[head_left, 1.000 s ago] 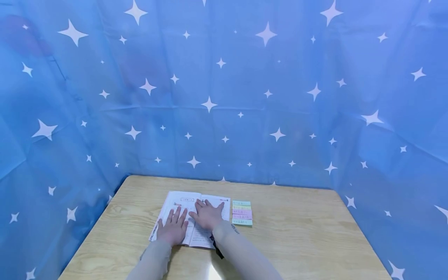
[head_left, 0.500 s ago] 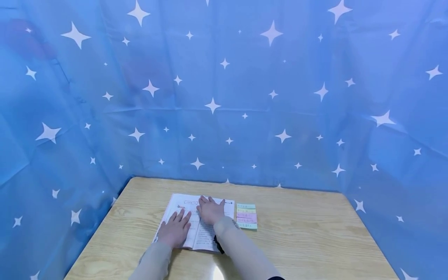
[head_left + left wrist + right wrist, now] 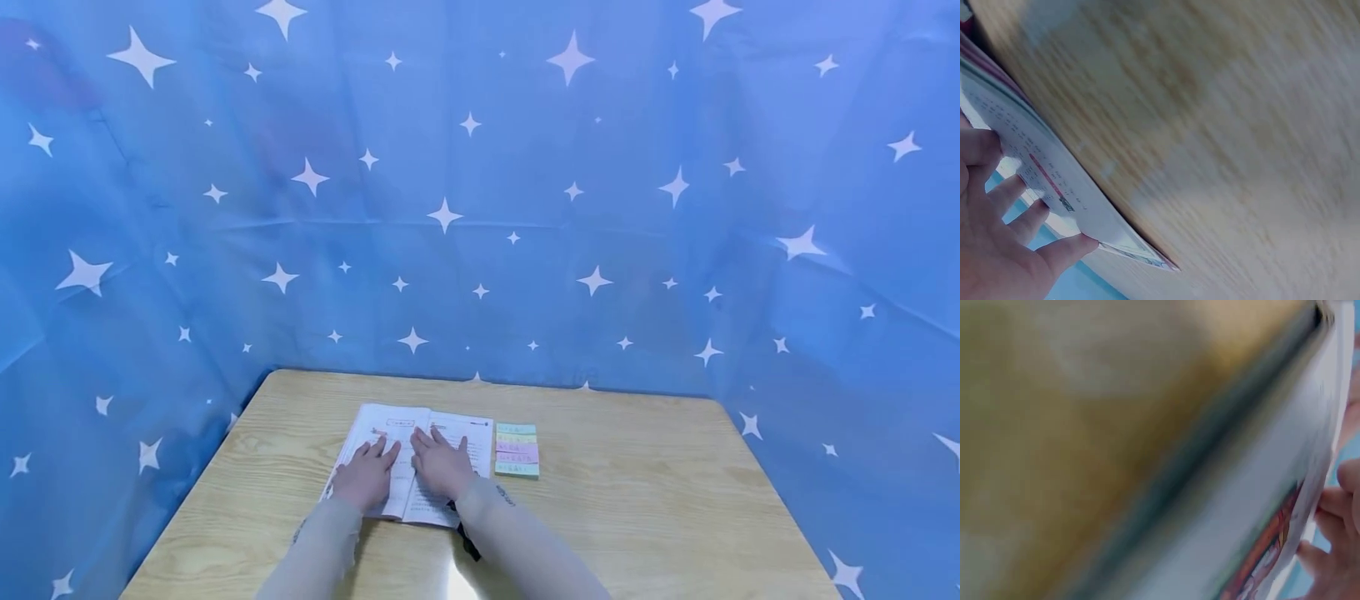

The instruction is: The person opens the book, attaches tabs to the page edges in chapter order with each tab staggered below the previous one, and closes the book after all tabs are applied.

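Note:
An open book (image 3: 401, 412) with printed pages lies flat on the wooden table. On its left page rests my left hand (image 3: 363, 483), fingers spread and pointing away from me. My right hand (image 3: 444, 469) lies on the right page with its fingertips close to the centre fold. In the left wrist view, the left hand (image 3: 1010, 244) has straight fingers over the page (image 3: 1079, 187), which carries text and a small picture. The right wrist view is blurred; part of the right hand (image 3: 1335, 525) shows at the page's edge, near a coloured picture (image 3: 1266, 544).
Just right of the book is a stack of coloured sticky notes (image 3: 516, 450) with handwriting, in green, yellow and pink. The wooden table (image 3: 645, 492) extends to the right. A blue curtain (image 3: 480, 192) with white stars surrounds the table's back and sides.
My right hand has slid from near the top of the right page back toward me and toward the fold. The left hand stays on the left page. The head view has shifted slightly.

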`<state>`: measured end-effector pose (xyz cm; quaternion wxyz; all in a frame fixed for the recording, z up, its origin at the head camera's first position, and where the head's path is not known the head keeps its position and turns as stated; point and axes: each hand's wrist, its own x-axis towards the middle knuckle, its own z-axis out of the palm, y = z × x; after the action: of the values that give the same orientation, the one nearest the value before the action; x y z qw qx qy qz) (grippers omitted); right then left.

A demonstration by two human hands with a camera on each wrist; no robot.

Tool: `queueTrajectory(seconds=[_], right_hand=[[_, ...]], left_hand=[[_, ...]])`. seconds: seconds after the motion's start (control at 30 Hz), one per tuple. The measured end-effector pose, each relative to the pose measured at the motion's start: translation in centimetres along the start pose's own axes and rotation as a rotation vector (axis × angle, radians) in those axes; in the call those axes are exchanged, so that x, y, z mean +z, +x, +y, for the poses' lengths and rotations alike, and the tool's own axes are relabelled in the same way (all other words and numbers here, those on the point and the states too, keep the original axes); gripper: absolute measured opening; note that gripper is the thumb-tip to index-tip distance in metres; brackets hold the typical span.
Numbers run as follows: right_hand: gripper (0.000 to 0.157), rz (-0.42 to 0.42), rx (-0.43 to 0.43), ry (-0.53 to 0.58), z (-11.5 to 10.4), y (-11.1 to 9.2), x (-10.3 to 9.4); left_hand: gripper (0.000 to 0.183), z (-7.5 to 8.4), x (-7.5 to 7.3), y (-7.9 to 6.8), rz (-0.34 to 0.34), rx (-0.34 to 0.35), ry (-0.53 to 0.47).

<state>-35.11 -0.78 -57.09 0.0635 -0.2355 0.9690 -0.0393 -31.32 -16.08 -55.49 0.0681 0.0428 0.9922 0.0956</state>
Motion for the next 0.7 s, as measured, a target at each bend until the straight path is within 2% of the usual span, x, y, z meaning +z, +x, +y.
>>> queueTrajectory(seconds=[0.33, 0.7], right_hand=[[0.047, -0.008, -0.112, -0.011, -1.6, -4.2, 0.3], [0.05, -0.018, -0.209, -0.107, -3.0, -8.1, 1.1]], left_hand=[[0.044, 0.2, -0.7, -0.1, -0.028, 0.02, -0.023], [0.045, -0.3, -0.3, -0.1, -0.048, 0.026, -0.04]])
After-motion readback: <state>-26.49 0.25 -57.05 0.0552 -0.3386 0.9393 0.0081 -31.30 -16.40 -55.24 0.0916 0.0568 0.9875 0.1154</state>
